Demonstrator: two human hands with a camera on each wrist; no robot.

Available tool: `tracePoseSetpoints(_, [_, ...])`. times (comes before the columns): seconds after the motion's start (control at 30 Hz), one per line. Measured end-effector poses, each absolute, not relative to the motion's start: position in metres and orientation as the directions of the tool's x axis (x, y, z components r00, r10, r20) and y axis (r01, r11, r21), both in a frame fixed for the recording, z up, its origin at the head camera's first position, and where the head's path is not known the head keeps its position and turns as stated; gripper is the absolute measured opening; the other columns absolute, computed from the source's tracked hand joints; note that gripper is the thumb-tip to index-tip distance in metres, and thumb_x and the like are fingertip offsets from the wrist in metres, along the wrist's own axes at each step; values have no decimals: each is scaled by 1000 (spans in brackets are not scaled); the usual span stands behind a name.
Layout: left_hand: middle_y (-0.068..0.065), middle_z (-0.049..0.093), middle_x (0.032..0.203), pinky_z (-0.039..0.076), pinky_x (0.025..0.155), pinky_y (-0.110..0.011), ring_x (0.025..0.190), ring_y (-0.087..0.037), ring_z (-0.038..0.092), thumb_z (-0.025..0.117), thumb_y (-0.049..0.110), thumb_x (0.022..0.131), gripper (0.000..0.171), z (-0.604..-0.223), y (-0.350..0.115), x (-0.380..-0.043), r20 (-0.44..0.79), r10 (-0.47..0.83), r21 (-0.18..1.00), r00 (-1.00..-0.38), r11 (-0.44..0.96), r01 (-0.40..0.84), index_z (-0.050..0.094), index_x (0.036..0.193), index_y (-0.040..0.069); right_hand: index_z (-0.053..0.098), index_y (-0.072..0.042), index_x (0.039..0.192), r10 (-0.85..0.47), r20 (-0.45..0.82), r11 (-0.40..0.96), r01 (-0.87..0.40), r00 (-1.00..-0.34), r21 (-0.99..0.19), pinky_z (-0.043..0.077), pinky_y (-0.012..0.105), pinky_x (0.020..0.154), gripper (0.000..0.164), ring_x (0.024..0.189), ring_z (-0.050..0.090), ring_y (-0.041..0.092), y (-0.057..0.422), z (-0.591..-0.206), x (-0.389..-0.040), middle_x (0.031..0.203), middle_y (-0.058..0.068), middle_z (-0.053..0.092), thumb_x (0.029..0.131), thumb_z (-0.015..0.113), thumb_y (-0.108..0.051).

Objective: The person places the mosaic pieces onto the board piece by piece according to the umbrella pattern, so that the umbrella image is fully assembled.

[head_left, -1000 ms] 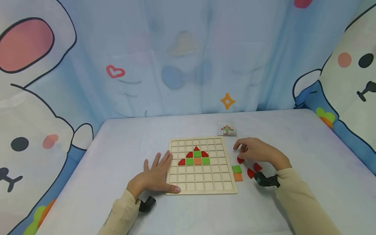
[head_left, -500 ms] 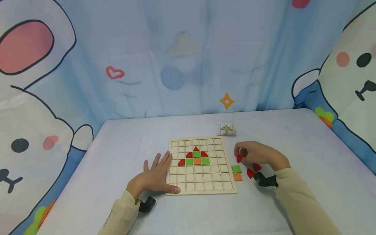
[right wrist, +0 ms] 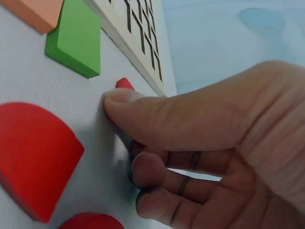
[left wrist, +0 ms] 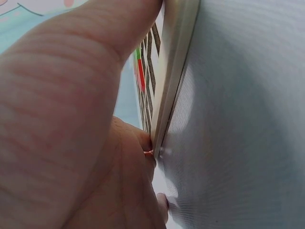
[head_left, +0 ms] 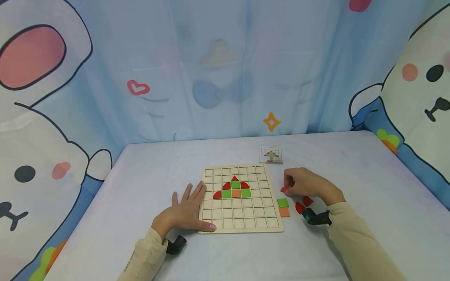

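Observation:
My left hand (head_left: 186,210) rests on the left edge of a wooden grid board (head_left: 242,226), fingers spread and thumb on its near corner. Red, green and orange pieces form a stepped shape in the board's upper cells. Right of the board, my right hand (head_left: 306,182) pinches a red quarter-round block (head_left: 285,188) between thumb and fingers. In the right wrist view the thumb covers most of that block (right wrist: 125,83), leaving a red corner showing. Two more red quarter-round blocks (head_left: 300,207) lie under the right wrist.
A green square block (head_left: 283,202) and an orange square block (head_left: 284,212) lie along the board's right edge. Behind the board lies a small pattern card (head_left: 271,154). A blue printed curtain (head_left: 218,97) hangs behind the white table (head_left: 168,160).
The red block in my right hand has turned and shifted slightly left, and the hand's fingers have closed in on it. My left hand and the board stay put.

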State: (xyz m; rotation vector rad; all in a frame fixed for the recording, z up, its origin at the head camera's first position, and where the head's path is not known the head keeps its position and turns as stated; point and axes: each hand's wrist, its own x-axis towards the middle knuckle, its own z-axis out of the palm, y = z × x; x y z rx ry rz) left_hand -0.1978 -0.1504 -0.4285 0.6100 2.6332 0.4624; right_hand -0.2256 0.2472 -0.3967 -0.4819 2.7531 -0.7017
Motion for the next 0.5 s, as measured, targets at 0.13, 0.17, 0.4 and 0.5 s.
tracePoseSetpoints(0.13, [-6,-4,180,-6,119,-76,163,-38,-9,83,66,84,131,-427,-149,-197,-301,476,392,-826,851,348,6,173,8,62,-8,88,-375,-131,813,-258,-918,-522,47,36,67,20,77,54,20,248,-397,-227,81,2,58,90,82,-4])
tracePoseSetpoints(0.17, [-6,-4,180,-6,119,-76,163,-38,-9,83,66,84,131,-427,-149,-197,-303,476,392,-826,852,347,6,173,8,63,-8,87,-374,-118,808,-260,-920,-529,47,36,67,19,77,54,20,249,-397,-227,81,2,58,91,81,-4])
tracePoseSetpoints(0.4, [-6,-4,180,-7,119,-76,163,-38,-9,83,65,84,131,-426,-149,-197,-304,474,398,-826,851,342,6,173,8,68,-3,95,-320,-64,749,-210,-945,-629,52,36,66,5,72,58,20,248,-394,-228,80,3,63,97,71,0])
tracePoseSetpoints(0.5, [-5,-4,180,-7,119,-76,163,-38,-9,83,65,84,131,-426,-149,-196,-303,473,398,-827,852,342,6,173,8,68,0,101,-296,-50,704,-182,-954,-686,55,36,66,4,71,62,21,245,-392,-228,83,5,66,98,71,-1])
